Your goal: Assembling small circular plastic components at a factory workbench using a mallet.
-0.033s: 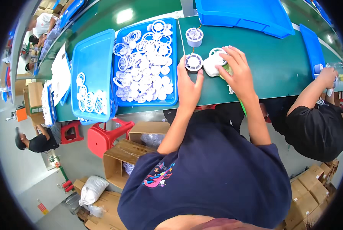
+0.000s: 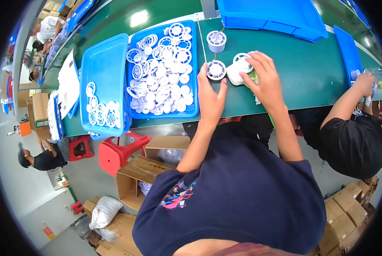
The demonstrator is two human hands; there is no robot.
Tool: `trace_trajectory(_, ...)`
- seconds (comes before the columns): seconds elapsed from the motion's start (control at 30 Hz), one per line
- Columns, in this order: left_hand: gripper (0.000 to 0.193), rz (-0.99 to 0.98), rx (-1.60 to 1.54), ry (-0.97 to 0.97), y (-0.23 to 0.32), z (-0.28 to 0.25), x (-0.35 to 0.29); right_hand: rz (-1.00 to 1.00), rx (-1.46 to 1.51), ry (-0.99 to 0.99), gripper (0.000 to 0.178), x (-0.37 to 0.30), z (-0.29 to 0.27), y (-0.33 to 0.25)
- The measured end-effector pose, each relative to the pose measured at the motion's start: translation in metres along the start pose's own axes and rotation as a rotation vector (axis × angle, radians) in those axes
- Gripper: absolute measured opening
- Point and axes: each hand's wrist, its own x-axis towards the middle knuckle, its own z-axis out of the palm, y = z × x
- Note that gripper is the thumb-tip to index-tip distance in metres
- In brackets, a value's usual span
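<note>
My left hand (image 2: 213, 94) is closed round the side of a round slotted part (image 2: 216, 70), with a pale top and dark side, standing on the green table. Just beyond it stands a similar white slotted cylinder (image 2: 216, 40), a thin orange wire running between the two. My right hand (image 2: 264, 79) curls over a white cloth-like bundle (image 2: 235, 76) with some green showing under the palm. A white slotted disc (image 2: 241, 59) lies against the bundle, near the right fingertips. The palm hides part of the bundle, so its exact kind is unclear.
Left of my hands, a blue tray (image 2: 194, 96) holds many white discs and rings; another blue tray (image 2: 108, 49) has several rings. A large blue bin (image 2: 272, 23) stands at the back. A co-worker's arm (image 2: 348, 100) reaches in at right. Red stools (image 2: 114, 158) and cartons stand below left.
</note>
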Motion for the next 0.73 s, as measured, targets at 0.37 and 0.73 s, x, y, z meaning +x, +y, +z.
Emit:
trace_trajectory(0.37,0.074,-0.082,-0.056,0.065,0.002,0.003,0.004,0.033,0.067,0.069,0.052,0.004,0.048,-0.058)
trace_trajectory(0.73,0.08,-0.051,-0.019,0.042,0.004,0.0,0.004,0.053,0.053,0.077,0.049,0.001,0.053,-0.061)
